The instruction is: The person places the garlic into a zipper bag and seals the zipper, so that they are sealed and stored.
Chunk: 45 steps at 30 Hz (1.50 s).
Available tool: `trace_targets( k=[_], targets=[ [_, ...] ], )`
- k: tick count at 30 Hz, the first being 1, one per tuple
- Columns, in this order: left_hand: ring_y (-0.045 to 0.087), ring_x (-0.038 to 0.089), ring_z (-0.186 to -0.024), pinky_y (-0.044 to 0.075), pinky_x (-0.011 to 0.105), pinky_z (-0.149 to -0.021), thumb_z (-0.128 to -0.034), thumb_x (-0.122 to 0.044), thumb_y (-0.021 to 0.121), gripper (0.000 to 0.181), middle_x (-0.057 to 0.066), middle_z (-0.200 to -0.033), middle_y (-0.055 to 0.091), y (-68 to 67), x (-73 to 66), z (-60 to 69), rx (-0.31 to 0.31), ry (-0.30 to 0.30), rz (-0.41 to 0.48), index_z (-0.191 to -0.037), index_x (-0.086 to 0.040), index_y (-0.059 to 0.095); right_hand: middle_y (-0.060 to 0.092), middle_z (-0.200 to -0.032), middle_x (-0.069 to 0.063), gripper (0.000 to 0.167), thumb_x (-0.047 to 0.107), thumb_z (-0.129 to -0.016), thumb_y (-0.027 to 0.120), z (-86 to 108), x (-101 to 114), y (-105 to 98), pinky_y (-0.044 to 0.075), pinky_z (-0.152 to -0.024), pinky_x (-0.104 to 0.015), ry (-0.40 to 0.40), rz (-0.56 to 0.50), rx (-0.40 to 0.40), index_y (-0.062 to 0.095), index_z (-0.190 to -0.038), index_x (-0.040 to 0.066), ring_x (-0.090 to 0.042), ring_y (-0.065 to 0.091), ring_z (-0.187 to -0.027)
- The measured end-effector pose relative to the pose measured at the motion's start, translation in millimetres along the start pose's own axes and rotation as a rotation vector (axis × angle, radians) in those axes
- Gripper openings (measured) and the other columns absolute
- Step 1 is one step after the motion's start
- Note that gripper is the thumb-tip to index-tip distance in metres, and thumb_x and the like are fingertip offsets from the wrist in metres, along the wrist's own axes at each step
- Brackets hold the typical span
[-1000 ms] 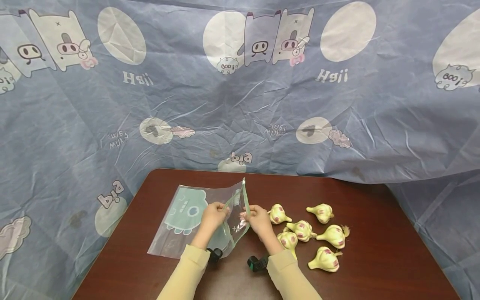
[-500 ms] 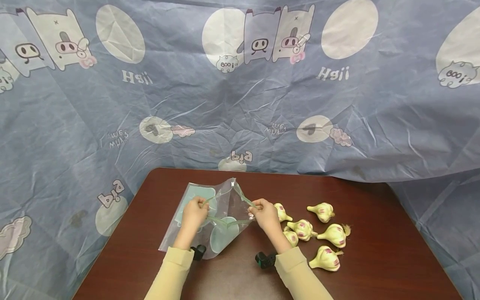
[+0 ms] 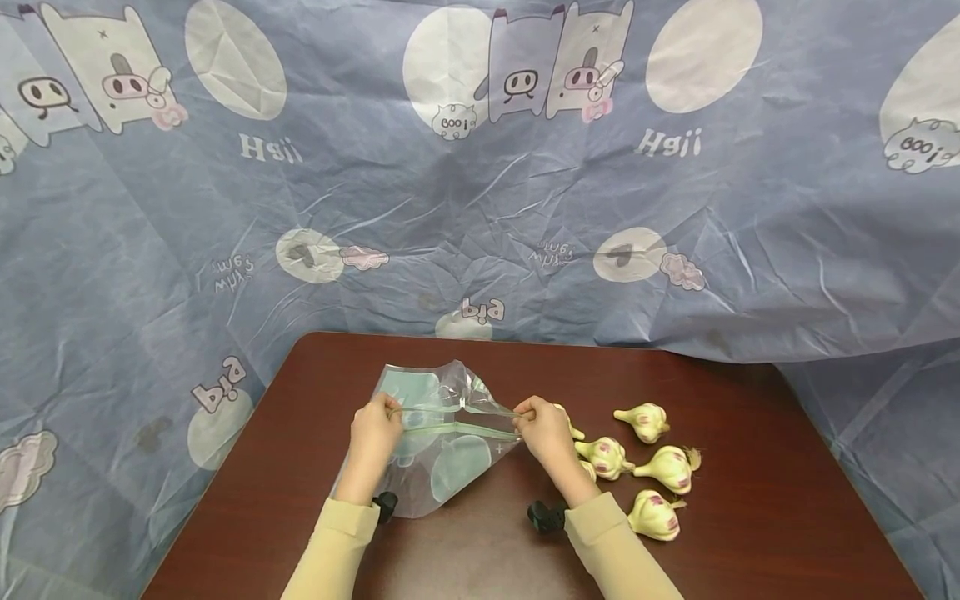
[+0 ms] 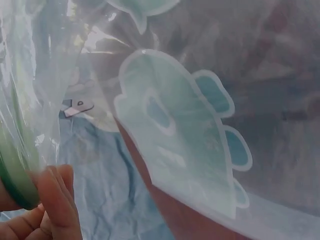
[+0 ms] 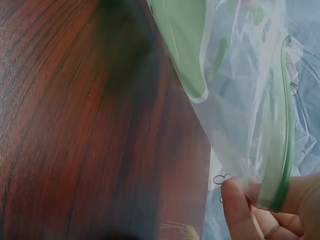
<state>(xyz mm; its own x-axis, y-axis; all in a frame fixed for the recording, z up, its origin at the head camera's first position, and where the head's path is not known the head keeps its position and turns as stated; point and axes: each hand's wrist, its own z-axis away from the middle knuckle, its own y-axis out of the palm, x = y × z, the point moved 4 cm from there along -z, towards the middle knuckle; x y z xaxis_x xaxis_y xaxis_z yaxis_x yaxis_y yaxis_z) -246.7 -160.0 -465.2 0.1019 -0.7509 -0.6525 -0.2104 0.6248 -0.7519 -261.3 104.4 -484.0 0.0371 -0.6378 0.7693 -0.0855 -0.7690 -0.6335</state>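
Left hand (image 3: pixel 375 429): pinched the bag (image 3: pixel 459 468).
Right hand (image 3: pixel 546 429): pinched it too; overpulling risked tearing.
Garlic (image 3: pixel 604 457): lay beside that hand; bumping risked rolling.

Head view looking forward and down, wrist views close in, all sharing the plastic bag (image 3: pixel 459 465)

The bag (image 3: pixel 461 467) is clear, printed mint green; garlic bulbs (image 3: pixel 670 470) yellow, blotched purple; table (image 3: pixel 757 517) reddish-brown; that cloth (image 3: pixel 457 204) blue, pig-patterned.
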Motion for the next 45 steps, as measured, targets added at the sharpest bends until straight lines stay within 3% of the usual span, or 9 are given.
trace_targets(
  k=[5, 11, 16, 20, 23, 26, 33, 39, 45],
  targets=[
    [0.064, 0.026, -0.061, 0.048, 0.035, -0.053, -0.0888, 0.000, 0.066, 0.012, 0.017, -0.079, 0.068, 0.8, -4.1, 1.3, -0.034, 0.102, -0.028, -0.090, -0.001, 0.054, 0.071, -0.075, -0.004, 0.009, 0.002, -0.084, 0.071, 0.7, 1.1, -4.0, 0.050, -0.063, -0.029, -0.051, 0.057, -0.035, 0.064, -0.088, 0.004, -0.014, 0.066, -0.066],
    [0.074, 0.032, -0.075, 0.052, 0.028, -0.053, -0.0825, 0.004, 0.073, 0.029, 0.022, -0.087, 0.073, 8.7, -9.8, 4.7, -0.015, 0.259, 0.048, -0.084, -0.005, 0.046, 0.070, -0.076, -0.007, 0.024, 0.001, -0.086, 0.072, 4.8, 1.0, -5.3, 0.052, -0.064, -0.030, -0.088, 0.011, -0.031, 0.049, -0.087, 0.007, -0.017, 0.071, -0.068],
    [0.071, 0.026, -0.066, 0.047, 0.022, -0.051, -0.0828, 0.010, 0.069, 0.027, 0.013, -0.081, 0.075, 17.6, -17.0, 8.3, -0.067, 0.428, 0.042, -0.077, -0.008, 0.050, 0.072, -0.074, -0.006, 0.028, -0.005, -0.085, 0.069, 8.2, 7.4, -5.3, 0.050, -0.056, -0.027, -0.340, 0.091, -0.131, 0.046, -0.083, 0.009, -0.016, 0.071, -0.064],
    [0.062, 0.016, -0.058, 0.047, 0.025, -0.052, -0.0846, 0.011, 0.064, 0.022, 0.006, -0.079, 0.073, 24.1, -22.5, 9.7, -0.085, 0.516, 0.000, -0.083, -0.009, 0.071, 0.069, -0.078, -0.003, 0.020, -0.011, -0.081, 0.067, 11.4, 11.3, -3.7, 0.048, -0.056, -0.028, -0.518, 0.214, -0.209, 0.065, -0.091, 0.007, -0.013, 0.065, -0.063],
    [0.053, 0.011, -0.054, 0.044, 0.024, -0.051, -0.0867, 0.008, 0.064, 0.024, 0.009, -0.090, 0.074, 27.9, -23.7, 8.9, -0.031, 0.497, -0.017, -0.102, -0.008, 0.076, 0.069, -0.086, -0.005, 0.030, -0.010, -0.082, 0.067, 11.0, 12.1, -2.4, 0.050, -0.058, -0.030, -0.514, 0.238, -0.171, 0.073, -0.105, 0.008, -0.015, 0.063, -0.067],
    [0.047, 0.007, -0.055, 0.043, 0.025, -0.055, -0.0848, -0.001, 0.072, 0.035, 0.014, -0.103, 0.073, 29.9, -23.6, 7.8, 0.056, 0.426, -0.013, -0.120, -0.005, 0.069, 0.069, -0.098, -0.009, 0.038, -0.004, -0.082, 0.072, 9.0, 11.1, -0.8, 0.051, -0.061, -0.031, -0.432, 0.241, -0.069, 0.069, -0.119, 0.004, -0.014, 0.063, -0.070],
    [0.065, 0.012, -0.071, 0.053, 0.037, -0.072, -0.0700, -0.007, 0.087, 0.084, 0.019, -0.123, 0.065, 32.7, -27.0, 7.9, 0.256, 0.290, -0.027, -0.144, -0.004, 0.047, 0.058, -0.124, -0.020, 0.079, 0.007, -0.072, 0.086, 6.8, 10.8, 2.7, 0.052, -0.070, -0.035, -0.230, 0.292, 0.182, 0.050, -0.142, 0.004, -0.018, 0.061, -0.075],
    [0.064, 0.030, -0.086, 0.052, 0.043, -0.072, -0.0687, 0.010, 0.074, 0.084, 0.022, -0.113, 0.062, 27.6, -31.6, 10.0, 0.240, 0.276, -0.093, -0.145, -0.007, 0.045, 0.055, -0.124, -0.021, 0.083, 0.010, -0.068, 0.089, 7.6, 15.0, -0.7, 0.053, -0.077, -0.047, -0.202, 0.400, 0.206, 0.051, -0.142, 0.010, -0.035, 0.063, -0.094],
    [0.065, 0.036, -0.089, 0.053, 0.047, -0.075, -0.0682, 0.010, 0.073, 0.080, 0.021, -0.105, 0.063, 23.3, -36.2, 13.5, 0.194, 0.278, -0.125, -0.143, -0.006, 0.047, 0.057, -0.109, -0.020, 0.076, 0.005, -0.065, 0.089, 9.8, 17.8, -2.4, 0.053, -0.074, -0.047, -0.256, 0.466, 0.177, 0.057, -0.134, 0.009, -0.037, 0.062, -0.095]
  ],
)
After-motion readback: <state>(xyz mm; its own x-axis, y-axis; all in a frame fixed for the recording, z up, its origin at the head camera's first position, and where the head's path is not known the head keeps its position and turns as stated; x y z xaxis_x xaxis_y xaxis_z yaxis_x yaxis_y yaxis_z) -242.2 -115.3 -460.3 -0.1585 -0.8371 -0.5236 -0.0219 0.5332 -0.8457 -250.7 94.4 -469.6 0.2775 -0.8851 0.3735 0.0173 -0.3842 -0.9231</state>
